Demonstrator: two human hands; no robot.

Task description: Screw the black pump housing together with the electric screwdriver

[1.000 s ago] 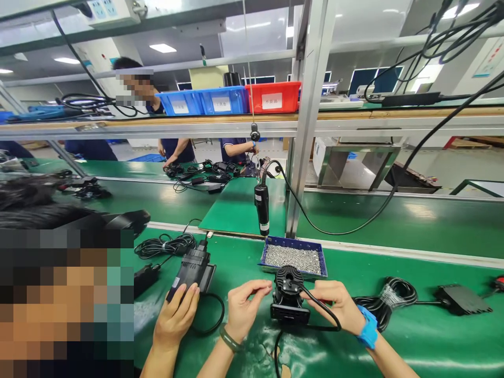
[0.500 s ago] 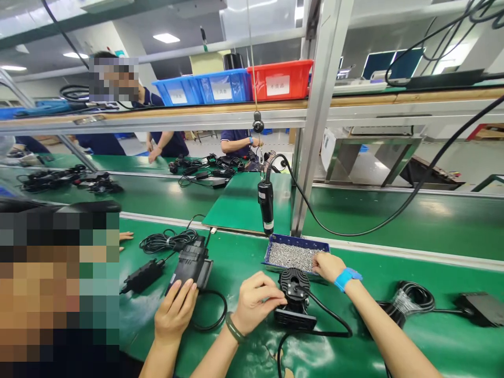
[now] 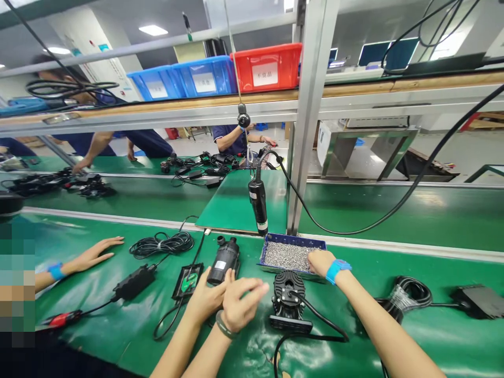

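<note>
Green matting over the whole counter, under a metal-framed shelf. One black finned housing lying beside the left hand, fingers loosely spread, clamped on nothing. Right hand dipped into one blue tray of small silver screws, grip hidden. One co-worker's hand against one black cylinder. One hanging screwdriver. Two blue bins, one red bin on the shelf.

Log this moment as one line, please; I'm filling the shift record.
right hand: in screw tray | left hand: open, beside black housing | co-worker's hand: at pump
</note>
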